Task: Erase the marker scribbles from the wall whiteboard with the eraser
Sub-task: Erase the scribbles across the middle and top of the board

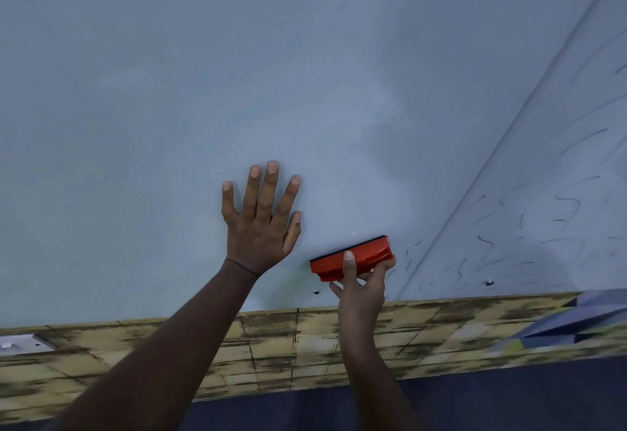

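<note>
A pale grey whiteboard (237, 74) fills most of the head view. My left hand (261, 223) lies flat against it with the fingers spread. My right hand (361, 286) grips a red eraser (356, 257) near the board's lower edge, its dark felt side against the surface. Dark marker scribbles (410, 261) start just right of the eraser. More scribbles (563, 203) cover the neighbouring board panel on the right, past a slanting seam. The area above and left of the eraser shows only faint smears.
Below the board runs a wall strip of worn yellow brick pattern (305, 339), then dark floor (475, 396). Small mounting studs (316, 292) sit along the board's bottom edge. A grey bracket (20, 342) is at the left, and blue-grey blocks (576, 322) at the right.
</note>
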Motion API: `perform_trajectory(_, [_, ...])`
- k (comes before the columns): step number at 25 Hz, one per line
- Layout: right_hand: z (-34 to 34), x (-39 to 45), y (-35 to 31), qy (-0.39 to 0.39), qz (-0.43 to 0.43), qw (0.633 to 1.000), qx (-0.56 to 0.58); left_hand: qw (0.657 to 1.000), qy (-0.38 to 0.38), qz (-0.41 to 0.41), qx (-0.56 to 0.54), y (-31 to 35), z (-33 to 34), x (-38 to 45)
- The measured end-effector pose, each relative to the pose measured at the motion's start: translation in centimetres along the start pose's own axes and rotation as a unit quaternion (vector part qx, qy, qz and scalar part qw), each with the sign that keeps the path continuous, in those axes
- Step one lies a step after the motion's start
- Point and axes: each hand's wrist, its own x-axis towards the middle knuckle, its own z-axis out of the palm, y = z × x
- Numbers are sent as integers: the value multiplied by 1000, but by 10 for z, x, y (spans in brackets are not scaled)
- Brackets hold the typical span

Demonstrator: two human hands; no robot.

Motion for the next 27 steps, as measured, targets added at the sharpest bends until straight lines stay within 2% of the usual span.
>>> perform_trajectory(6, [-29, 26, 16, 26, 140, 983, 114, 1000, 8, 0, -1, 1, 2, -1])
perform_trajectory(12, [-52, 43, 55, 5, 224, 960, 167, 1000, 8, -4, 1, 2, 2, -3])
perform_trajectory(19, [-70, 50, 93, 18, 307, 931, 195, 1000, 11, -4, 0, 2, 2, -3])
perform_trajectory(22, [-76, 54, 93, 23, 303, 929, 211, 1000, 10, -5, -7, 3, 1, -3])
perform_trajectory(27, [-80, 66, 52, 78, 212, 956, 189, 1000, 15, -2, -5, 4, 1, -4])
